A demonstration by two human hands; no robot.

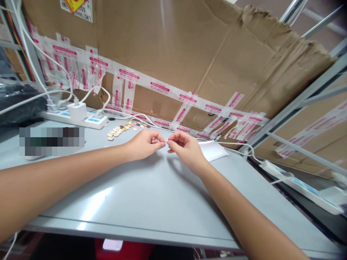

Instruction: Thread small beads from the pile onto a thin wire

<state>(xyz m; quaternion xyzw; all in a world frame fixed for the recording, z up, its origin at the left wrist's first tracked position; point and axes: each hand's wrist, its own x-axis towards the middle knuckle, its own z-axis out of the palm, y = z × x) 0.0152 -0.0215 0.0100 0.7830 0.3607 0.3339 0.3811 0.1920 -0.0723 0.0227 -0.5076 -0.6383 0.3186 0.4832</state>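
Note:
My left hand [145, 143] and my right hand [184, 147] meet over the middle of the grey table [141, 195], fingertips almost touching. The left fingers are curled around a small pale bead, partly hidden in the fist. The right thumb and forefinger pinch something very small, too tiny to make out. A thin white thread seems to run off to the right from my right hand. Several small beads [121, 129], cream, yellow and purple, lie scattered on the table just beyond my left hand.
A white power strip [73, 117] with plugs and cables sits at the back left. A taped cardboard wall [189, 65] stands behind. A white paper packet [213, 150] lies right of my right hand. Another power strip [298, 184] lies off the right edge.

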